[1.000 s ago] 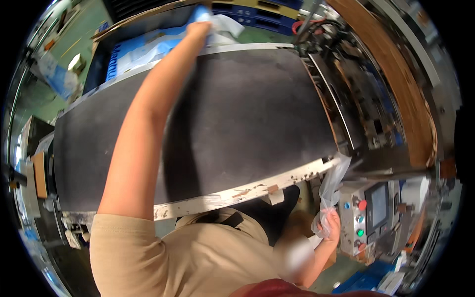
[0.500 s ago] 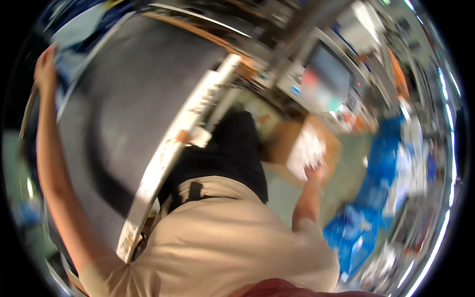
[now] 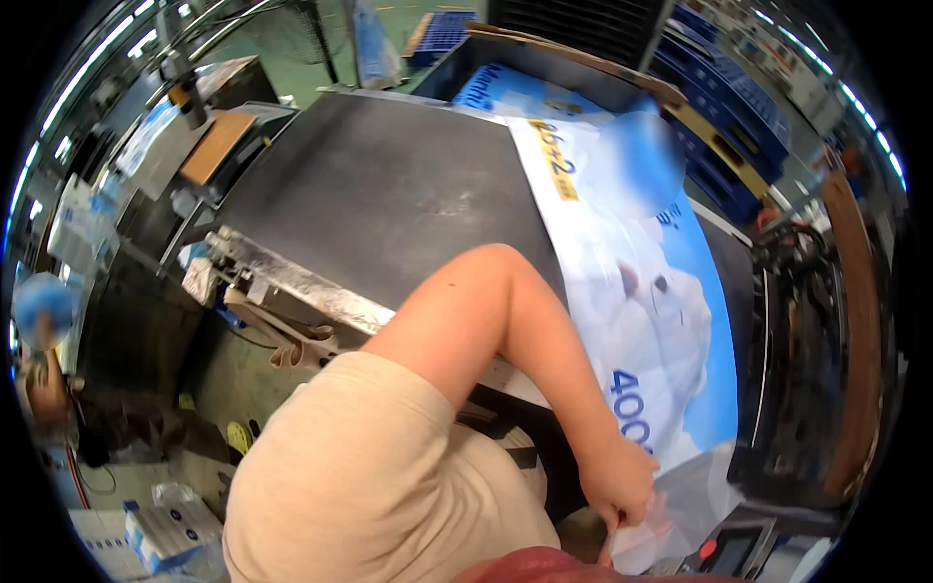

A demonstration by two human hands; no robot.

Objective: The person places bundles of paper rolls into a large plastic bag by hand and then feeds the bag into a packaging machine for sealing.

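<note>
A long white-and-blue printed plastic bag point(image 3: 671, 321) lies along the right side of a dark flat table point(image 3: 418, 185), its clear end hanging toward me. My left arm crosses in front of my body, and my left hand point(image 3: 619, 483) is closed on the bag's near edge, at the clear end. Just below it, a little of my right hand point(image 3: 605, 556) shows at the edge of the film. Pinkish fingers show dimly through the clear plastic beside it; most of that hand is hidden, so its grip cannot be made out.
Behind the table, a grey bin point(image 3: 573, 60) holds more blue printed plastic. Blue pallets point(image 3: 724, 107) are stacked at the back right. Dark machinery with a brown upright board point(image 3: 860, 330) stands at the right. Another person point(image 3: 49, 389) is at the far left.
My view has swung round. My left hand has left the table's far-left edge and now grips the bag. My right hand has left the white plastic in the cardboard box.
</note>
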